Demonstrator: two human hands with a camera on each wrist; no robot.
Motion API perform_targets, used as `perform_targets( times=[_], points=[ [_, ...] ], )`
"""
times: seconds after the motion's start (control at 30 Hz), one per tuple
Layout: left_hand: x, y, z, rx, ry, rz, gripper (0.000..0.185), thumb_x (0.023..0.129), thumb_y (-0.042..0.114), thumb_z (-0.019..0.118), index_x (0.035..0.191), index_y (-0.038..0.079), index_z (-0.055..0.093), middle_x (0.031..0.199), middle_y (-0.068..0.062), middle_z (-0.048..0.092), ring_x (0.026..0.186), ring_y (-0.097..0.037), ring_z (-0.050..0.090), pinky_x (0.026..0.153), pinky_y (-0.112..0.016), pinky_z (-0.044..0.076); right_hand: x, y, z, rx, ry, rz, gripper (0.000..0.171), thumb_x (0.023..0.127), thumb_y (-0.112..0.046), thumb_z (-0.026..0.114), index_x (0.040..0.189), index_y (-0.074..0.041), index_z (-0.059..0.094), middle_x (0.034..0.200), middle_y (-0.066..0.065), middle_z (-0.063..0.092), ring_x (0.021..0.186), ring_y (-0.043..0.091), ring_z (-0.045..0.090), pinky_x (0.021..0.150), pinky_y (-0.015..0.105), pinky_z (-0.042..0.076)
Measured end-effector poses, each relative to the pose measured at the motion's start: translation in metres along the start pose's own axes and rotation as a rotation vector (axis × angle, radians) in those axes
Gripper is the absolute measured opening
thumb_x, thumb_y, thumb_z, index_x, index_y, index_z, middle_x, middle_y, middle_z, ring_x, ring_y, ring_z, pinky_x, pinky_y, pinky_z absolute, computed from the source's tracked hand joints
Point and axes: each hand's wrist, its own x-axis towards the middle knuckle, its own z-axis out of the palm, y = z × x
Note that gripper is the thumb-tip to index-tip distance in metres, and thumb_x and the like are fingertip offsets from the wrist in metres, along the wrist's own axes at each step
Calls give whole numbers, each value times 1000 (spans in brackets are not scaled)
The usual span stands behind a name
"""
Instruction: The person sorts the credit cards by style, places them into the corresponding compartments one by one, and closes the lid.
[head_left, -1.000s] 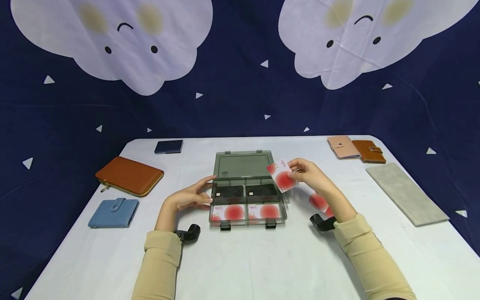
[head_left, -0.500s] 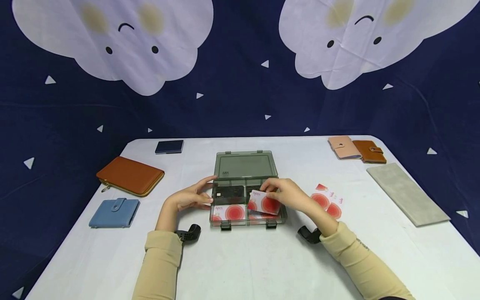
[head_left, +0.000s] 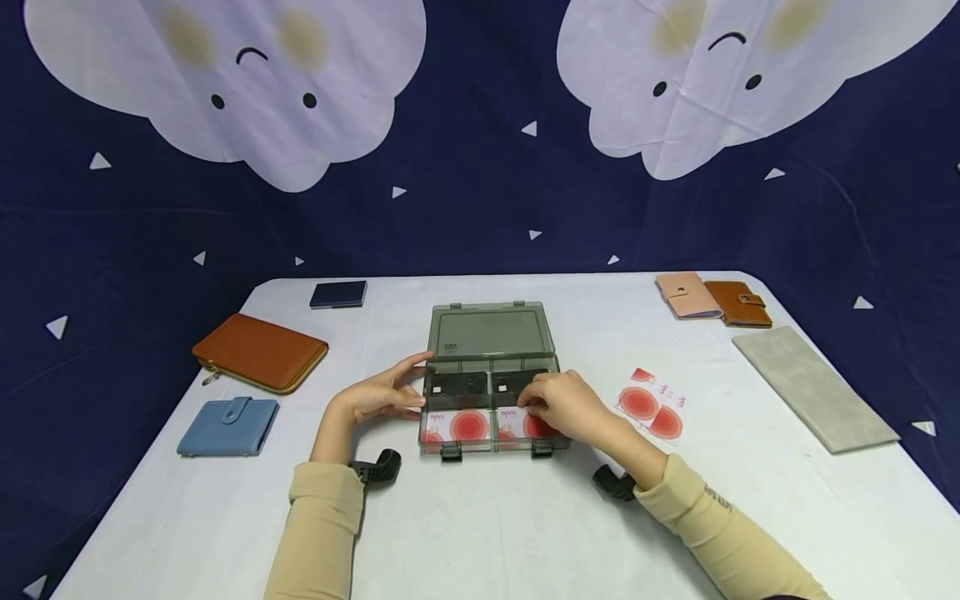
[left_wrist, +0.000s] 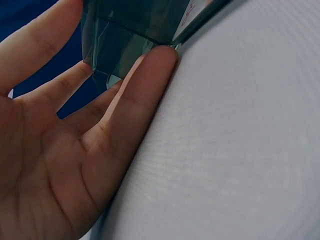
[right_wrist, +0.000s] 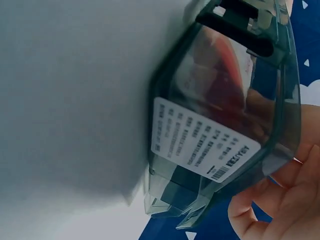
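Observation:
A smoky clear plastic box [head_left: 491,329] lies open at the middle of the white table [head_left: 480,517]. Its two back compartments hold dark cards. The two front ones hold white cards with red circles. My left hand [head_left: 382,393] rests with straight fingers against the box's left wall; the left wrist view shows the open palm [left_wrist: 75,150] at the box corner [left_wrist: 125,30]. My right hand [head_left: 566,406] is over the front right compartment, its curled fingers holding a red-circle card [head_left: 513,419] that lies in it. In the right wrist view the box [right_wrist: 220,115] fills the frame.
Loose red-circle cards [head_left: 651,403] lie right of the box. A brown zip wallet [head_left: 258,350], a blue wallet [head_left: 227,425] and a navy card holder [head_left: 338,293] sit at the left. A pink wallet [head_left: 686,294], a brown wallet [head_left: 737,302] and a grey pouch [head_left: 813,385] sit at the right.
My right hand carried a red-circle card from above the box's right side down into the front right compartment. The left hand has stayed at the box's left wall.

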Motion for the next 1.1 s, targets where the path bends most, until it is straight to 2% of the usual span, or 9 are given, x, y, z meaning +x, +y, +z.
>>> perform_targets(
  times=[0.3, 0.53, 0.7, 0.93, 1.1],
  points=[
    [0, 0, 0, 1, 0, 0, 85, 84, 0, 62, 150, 20, 12, 150, -19, 8, 85, -14, 56, 86, -39, 51, -3, -2, 3, -70, 40, -21, 10, 76, -8, 73, 83, -14, 73, 80, -2, 68, 79, 18, 64, 71, 41, 48],
    [0, -1, -1, 5, 0, -1, 86, 84, 0, 62, 150, 21, 12, 151, -19, 8, 86, -14, 55, 85, -38, 51, -6, 2, -6, 16, 40, -3, 12, 77, -2, 70, 85, -11, 72, 82, -1, 68, 79, 17, 64, 75, 40, 50],
    [0, -1, -1, -3, -6, 4, 86, 84, 0, 62, 150, 20, 11, 151, -20, 7, 86, -15, 55, 87, -41, 50, -13, 19, -22, 94, 73, 80, 14, 77, 1, 68, 87, -8, 70, 82, 1, 68, 74, 15, 62, 67, 33, 51],
    [0, -2, -1, -13, -6, 5, 86, 83, 0, 63, 150, 20, 12, 151, -19, 8, 85, -14, 55, 86, -40, 51, -35, 57, -35, 131, 54, 260, 14, 80, -3, 65, 94, -5, 68, 81, 3, 66, 77, 22, 60, 68, 41, 49],
    [0, 0, -1, -11, -8, 6, 86, 83, 1, 63, 150, 20, 12, 151, -19, 8, 85, -14, 56, 86, -39, 51, -52, 79, -43, 143, 19, 337, 18, 81, -6, 65, 99, -3, 67, 89, 10, 66, 82, 27, 60, 70, 44, 49]
  ],
)
